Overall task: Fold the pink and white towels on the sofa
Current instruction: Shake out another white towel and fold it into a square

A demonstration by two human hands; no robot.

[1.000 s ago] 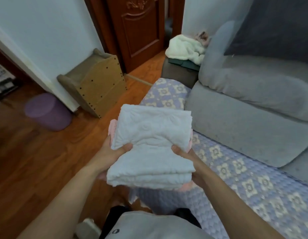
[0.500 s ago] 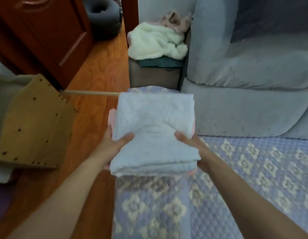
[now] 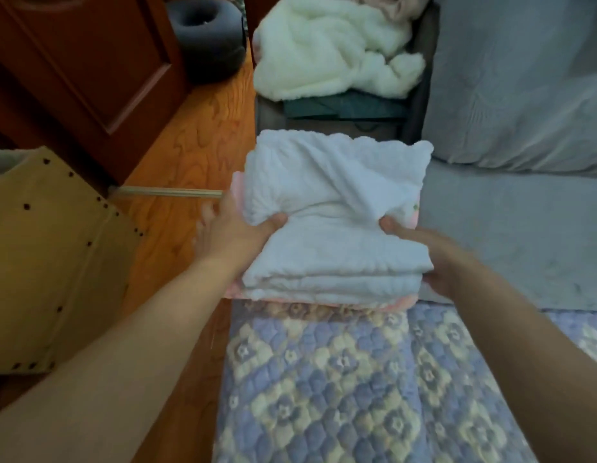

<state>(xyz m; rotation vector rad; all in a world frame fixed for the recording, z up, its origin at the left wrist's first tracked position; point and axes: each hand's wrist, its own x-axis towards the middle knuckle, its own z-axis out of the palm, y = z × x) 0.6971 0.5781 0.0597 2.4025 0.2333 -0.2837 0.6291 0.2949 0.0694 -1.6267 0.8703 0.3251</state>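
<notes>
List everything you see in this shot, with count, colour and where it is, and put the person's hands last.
white towel: one, white, folded, top of the held stack
pink towel: one, pink, under the white towel, edges showing
quilted cover: one, lilac with cream flowers, on the sofa seat below the stack
sofa: one, grey, right
fluffy blanket: one, cream, crumpled, on a dark stool beside the sofa
ring cushion: one, dark grey, on the floor, top
door: one, red-brown wood, upper left
floor: orange-brown wood
left hand: grips the stack's left side
right hand: grips the stack's right side
</notes>
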